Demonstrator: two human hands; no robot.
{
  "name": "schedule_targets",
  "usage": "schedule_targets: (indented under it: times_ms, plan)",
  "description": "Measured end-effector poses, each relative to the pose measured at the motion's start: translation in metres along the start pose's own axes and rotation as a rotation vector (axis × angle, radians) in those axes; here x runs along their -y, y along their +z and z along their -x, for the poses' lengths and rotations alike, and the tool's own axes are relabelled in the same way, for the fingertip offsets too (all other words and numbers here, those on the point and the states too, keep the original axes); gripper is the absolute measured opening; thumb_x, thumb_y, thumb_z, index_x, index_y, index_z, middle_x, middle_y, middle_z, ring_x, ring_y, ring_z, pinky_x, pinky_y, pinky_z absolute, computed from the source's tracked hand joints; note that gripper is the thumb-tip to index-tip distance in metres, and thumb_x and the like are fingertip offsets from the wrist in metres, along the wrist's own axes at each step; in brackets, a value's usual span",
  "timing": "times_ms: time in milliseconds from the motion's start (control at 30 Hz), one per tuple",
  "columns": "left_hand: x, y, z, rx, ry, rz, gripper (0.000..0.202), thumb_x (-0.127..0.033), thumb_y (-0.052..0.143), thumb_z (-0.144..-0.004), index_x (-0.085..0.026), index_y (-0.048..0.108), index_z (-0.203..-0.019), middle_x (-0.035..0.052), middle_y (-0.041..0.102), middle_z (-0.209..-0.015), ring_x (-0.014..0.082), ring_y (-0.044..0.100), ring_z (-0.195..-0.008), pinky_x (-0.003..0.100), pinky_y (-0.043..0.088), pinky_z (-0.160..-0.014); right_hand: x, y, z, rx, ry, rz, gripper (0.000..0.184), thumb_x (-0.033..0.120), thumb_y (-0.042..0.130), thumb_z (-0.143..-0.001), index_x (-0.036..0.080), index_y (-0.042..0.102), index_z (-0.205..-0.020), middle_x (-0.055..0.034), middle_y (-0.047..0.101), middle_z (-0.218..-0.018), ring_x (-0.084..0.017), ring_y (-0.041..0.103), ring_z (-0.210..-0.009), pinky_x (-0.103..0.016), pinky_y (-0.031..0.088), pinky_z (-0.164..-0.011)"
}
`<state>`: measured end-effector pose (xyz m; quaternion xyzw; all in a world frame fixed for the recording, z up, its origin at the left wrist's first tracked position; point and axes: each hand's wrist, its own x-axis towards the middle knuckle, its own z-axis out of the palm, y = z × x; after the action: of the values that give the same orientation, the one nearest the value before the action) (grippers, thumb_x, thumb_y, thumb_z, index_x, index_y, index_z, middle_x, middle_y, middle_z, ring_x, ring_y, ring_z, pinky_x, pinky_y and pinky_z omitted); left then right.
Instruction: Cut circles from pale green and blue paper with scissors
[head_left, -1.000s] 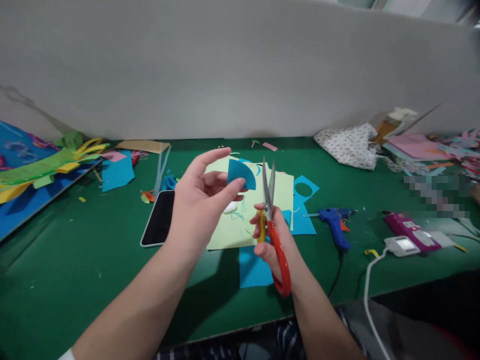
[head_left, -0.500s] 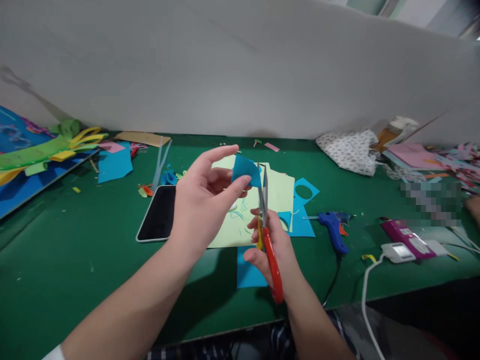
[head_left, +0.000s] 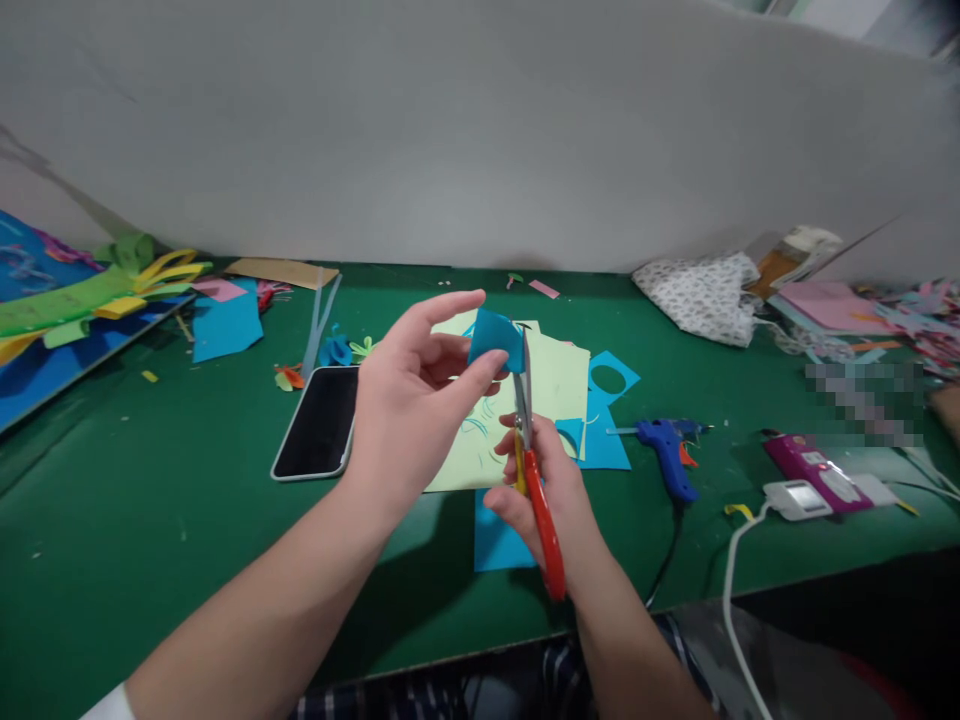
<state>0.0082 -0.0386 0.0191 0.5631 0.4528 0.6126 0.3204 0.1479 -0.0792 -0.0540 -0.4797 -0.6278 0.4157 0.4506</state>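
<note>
Between thumb and fingers, my left hand point(head_left: 420, 400) pinches a small piece of blue paper point(head_left: 496, 340), held up above the table. My right hand point(head_left: 555, 480) grips scissors point(head_left: 545, 530) with red and yellow handles, their blades pointing up and away from me. The blades meet the right edge of the blue piece. Under both hands lie pale green sheets point(head_left: 559, 380) with thin blue paper slivers on them. A blue sheet point(head_left: 499, 535) sticks out below, and a blue scrap with a round hole point(head_left: 609, 378) lies to the right.
A phone point(head_left: 315, 425) lies left of the sheets. To the right are a blue glue gun point(head_left: 667, 455) with its cord and a magenta power strip point(head_left: 817, 470) with a white charger. Colourful paper strips point(head_left: 112, 295) sit far left; a patterned pouch point(head_left: 701, 295) rests by the wall.
The blue piece has shifted slightly right and turned a little in my left hand. The scissor blades have drawn closer together at its edge.
</note>
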Motion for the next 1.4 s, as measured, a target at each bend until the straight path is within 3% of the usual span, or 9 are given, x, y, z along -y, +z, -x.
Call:
schedule_targets:
  times_ms: [867,1400]
  plan:
    - [0.003,0.001,-0.001,-0.002,0.003,-0.002,0.041,-0.015,0.074,-0.076,-0.025,0.066,-0.115,-0.0047,0.065,-0.071,0.0114,0.069,-0.063,0.024,0.064,-0.066,0.011,-0.001,-0.001,-0.034,0.054,-0.042,0.069,0.078,0.063,-0.069,0.025,0.053,-0.112,-0.0016,0.056,-0.087,-0.018,0.053,-0.072,-0.032,0.044,-0.064]
    - [0.003,0.001,-0.001,0.011,-0.022,-0.012,0.038,-0.018,0.073,-0.077,-0.026,0.065,-0.114,-0.0043,0.066,-0.072,0.0126,0.069,-0.063,0.027,0.064,-0.067,0.018,0.004,0.001,-0.078,0.084,0.022,0.061,0.075,0.055,-0.077,0.024,0.050,-0.109,-0.0011,0.056,-0.084,-0.017,0.053,-0.069,-0.028,0.040,-0.056]
